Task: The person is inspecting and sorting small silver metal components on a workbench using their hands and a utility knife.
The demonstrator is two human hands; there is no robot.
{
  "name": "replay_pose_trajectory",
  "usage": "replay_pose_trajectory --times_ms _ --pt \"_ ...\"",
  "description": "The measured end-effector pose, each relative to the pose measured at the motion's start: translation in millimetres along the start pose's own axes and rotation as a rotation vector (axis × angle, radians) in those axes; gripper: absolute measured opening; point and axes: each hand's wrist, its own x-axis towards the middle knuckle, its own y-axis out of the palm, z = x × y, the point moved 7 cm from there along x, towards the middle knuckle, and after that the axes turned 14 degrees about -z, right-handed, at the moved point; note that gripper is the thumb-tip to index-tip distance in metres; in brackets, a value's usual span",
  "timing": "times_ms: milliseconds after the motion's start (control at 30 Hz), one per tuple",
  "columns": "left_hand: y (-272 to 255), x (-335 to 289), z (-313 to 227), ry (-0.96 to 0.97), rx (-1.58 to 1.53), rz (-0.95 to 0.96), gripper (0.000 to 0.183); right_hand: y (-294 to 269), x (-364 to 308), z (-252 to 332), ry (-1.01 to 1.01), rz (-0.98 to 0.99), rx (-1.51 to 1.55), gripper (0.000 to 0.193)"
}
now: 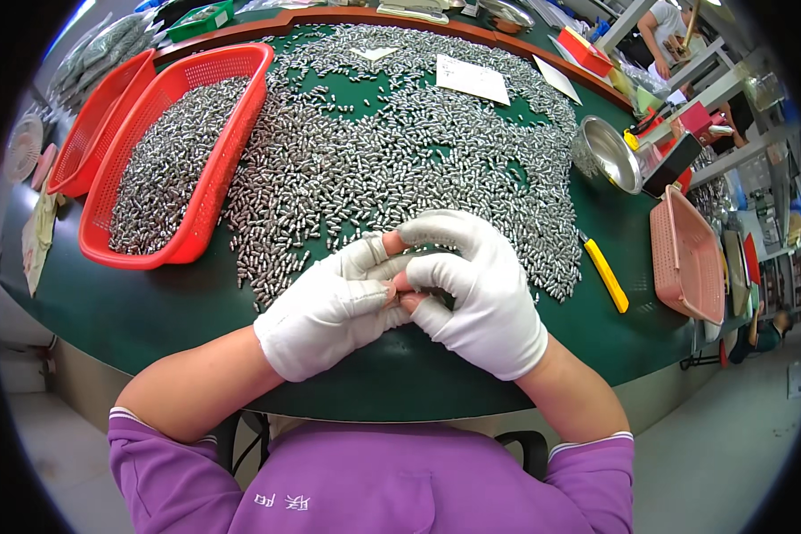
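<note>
My left hand and my right hand meet in front of me above the near part of the green table. Both wear white gloves that leave the fingertips bare. Thumbs and fingers press together in a pinch, and whatever lies between them is hidden. Just beyond my hands spreads a wide layer of small silvery metal parts, pointed and bullet-like in shape. On the left, a red plastic basket holds a heap of the same kind of parts.
Right of the parts lie a yellow utility knife, a steel bowl and a pink basket. Paper slips rest on the parts. Another red basket stands far left. A person is at the upper right.
</note>
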Motion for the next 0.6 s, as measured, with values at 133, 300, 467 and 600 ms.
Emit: replay_pose_trajectory --times_ms 133,300,467,600 --pt "-2.6 -0.6 -1.0 0.022 0.017 -0.032 0.063 -2.0 -1.6 -1.7 0.126 -0.117 0.027 0.029" --pt "-8.3 1.0 -2.7 0.005 -0.014 -0.082 0.064 -7.3 5.8 8.6 -0.020 -0.103 -0.045 0.028" --pt "-6.7 6.0 -10.2 0.021 -0.138 -0.070 0.058 -10.1 6.3 7.7 -0.044 -0.088 -0.105 0.026" --pt "-13.5 7.7 -15.7 0.094 -0.143 -0.119 0.056 -25.0 -0.3 -0.5 0.128 0.023 -0.146 0.015"
